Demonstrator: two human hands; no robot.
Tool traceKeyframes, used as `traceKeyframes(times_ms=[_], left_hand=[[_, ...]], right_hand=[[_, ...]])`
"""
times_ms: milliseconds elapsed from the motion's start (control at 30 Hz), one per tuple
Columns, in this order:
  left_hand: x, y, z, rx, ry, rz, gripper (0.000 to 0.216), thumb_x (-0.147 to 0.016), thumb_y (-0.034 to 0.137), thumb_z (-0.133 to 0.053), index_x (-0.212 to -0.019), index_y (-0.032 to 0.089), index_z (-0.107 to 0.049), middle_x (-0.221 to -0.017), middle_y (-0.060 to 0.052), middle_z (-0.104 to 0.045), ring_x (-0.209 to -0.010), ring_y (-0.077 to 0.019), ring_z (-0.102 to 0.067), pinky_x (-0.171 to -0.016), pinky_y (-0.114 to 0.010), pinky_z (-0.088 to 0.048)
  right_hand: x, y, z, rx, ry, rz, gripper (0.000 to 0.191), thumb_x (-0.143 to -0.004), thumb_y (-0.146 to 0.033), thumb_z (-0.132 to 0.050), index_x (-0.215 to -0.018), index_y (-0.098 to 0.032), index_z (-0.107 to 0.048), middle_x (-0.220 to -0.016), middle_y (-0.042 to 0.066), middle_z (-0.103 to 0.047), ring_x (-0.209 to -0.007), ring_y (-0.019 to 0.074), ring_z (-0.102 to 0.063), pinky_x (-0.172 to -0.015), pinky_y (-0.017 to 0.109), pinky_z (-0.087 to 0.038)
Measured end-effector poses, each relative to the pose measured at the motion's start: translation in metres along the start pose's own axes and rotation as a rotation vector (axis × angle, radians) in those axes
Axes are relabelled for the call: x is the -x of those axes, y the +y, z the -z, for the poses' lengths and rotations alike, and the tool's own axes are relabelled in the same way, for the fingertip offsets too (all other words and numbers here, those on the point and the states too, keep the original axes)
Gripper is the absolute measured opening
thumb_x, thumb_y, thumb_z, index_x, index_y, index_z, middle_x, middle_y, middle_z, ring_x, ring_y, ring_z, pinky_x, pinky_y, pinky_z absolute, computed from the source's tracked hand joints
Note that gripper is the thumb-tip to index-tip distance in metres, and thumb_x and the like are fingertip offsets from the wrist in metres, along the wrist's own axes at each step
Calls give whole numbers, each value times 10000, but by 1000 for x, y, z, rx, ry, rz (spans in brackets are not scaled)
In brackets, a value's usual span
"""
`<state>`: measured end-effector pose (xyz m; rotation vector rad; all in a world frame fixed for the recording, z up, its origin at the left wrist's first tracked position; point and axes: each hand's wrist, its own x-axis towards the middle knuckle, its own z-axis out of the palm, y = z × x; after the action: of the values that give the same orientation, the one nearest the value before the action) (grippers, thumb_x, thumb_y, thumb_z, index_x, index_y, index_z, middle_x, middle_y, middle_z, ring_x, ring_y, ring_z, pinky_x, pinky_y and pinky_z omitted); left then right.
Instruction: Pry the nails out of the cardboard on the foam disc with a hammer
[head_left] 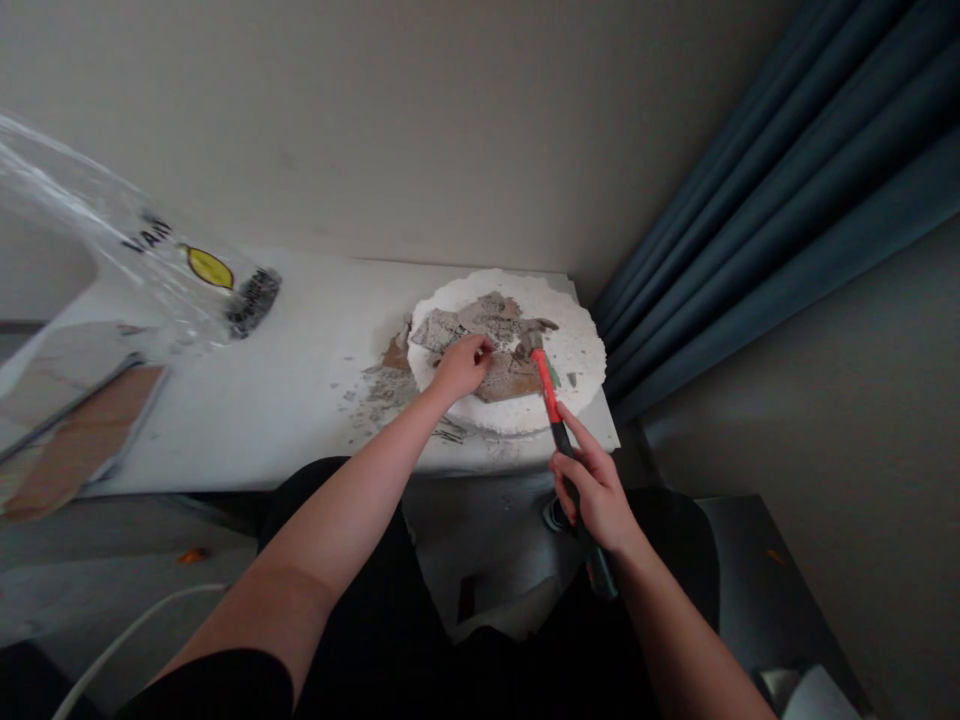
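A round white foam slab [577, 345] lies at the right end of a low white table [300, 390]. Broken grey and brown tile pieces [491, 320] are heaped on it. My left hand [461, 365] rests on the pieces with its fingers curled in a pinch on a fragment. My right hand [592, 490] is wrapped round the black grip of a hammer [551, 400] with a red neck. The hammer's head lies on the tile pieces, just right of my left hand.
Small tile chips and dust [386, 390] are scattered on the table left of the slab. A clear plastic bag [150, 260] hangs at the upper left, above flat boards [82, 430]. A blue curtain [787, 200] hangs at the right. A white cable [127, 630] crosses the floor.
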<state>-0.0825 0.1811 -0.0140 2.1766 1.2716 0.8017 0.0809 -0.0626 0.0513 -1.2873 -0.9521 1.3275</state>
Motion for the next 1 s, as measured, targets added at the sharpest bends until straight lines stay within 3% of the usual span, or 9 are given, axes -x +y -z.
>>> traceKeyframes(times_ms=[267, 433, 633, 800, 1000], left_hand=[[4, 25, -18, -264, -192, -246, 265, -928, 309, -498, -1019, 193, -718, -1061, -90, -667, -925, -224, -644, -764, -340, -498], [2, 36, -26, -372, -211, -321, 281, -948, 258, -444, -897, 165, -704, -1025, -121, -657, -894, -235, -634, -755, -358, -475], [-4, 32, -5, -172, -161, -259, 121, -816, 185, -564, -869, 197, -672, -826, -49, -668, -758, -192, -591, -710, -319, -444], [-4, 17, 15, 71, -237, -226, 113, -768, 190, -607, -801, 181, -715, -749, -11, -673, -681, -138, -582, -701, -278, -456], [-2, 10, 2, 171, -337, -151, 144, -811, 276, -661, -847, 184, -767, -763, -30, -733, -675, -139, -595, -705, -286, -469]], right_hand=[[-10, -5, 34, -39, 241, 101, 783, -893, -299, -623, -1617, -280, -324, -638, -87, -555, -340, 71, -397, -301, 190, -308], [-11, -8, 35, -69, 245, 68, 786, -885, -291, -623, -1614, -281, -328, -666, -84, -566, -344, 65, -402, -307, 191, -319], [-8, -7, 28, -45, 169, 43, 746, -912, -301, -612, -1609, -286, -345, -646, -90, -539, -349, 62, -404, -315, 179, -312], [-9, -3, 24, -41, 151, 28, 751, -905, -308, -612, -1609, -284, -350, -668, -83, -561, -352, 60, -407, -312, 177, -317], [-12, -5, 21, -22, 165, 25, 772, -891, -301, -612, -1614, -276, -341, -654, -86, -563, -346, 58, -407, -316, 173, -313]])
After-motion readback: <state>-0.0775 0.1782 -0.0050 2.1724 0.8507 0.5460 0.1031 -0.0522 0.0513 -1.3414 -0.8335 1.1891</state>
